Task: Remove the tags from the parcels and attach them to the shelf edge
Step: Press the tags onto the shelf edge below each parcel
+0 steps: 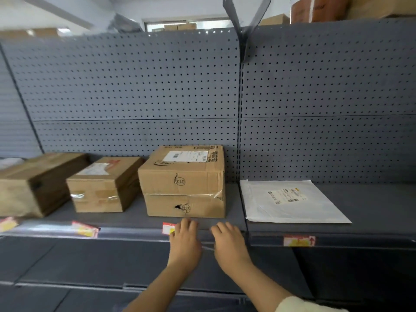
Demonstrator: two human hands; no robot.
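Three cardboard parcels stand on the grey shelf: a big one marked 013, a smaller one and a dark one at the left. A white mailer lies flat to the right. Red and yellow tags hang on the shelf edge: one beside my left hand, one further left, one at the far left and one at the right. My left hand presses its fingers on the edge over the tag. My right hand rests flat on the edge beside it.
A grey pegboard back wall rises behind the shelf, split by an upright post. Boxes sit on the top shelf. A lower grey shelf juts out beneath my hands.
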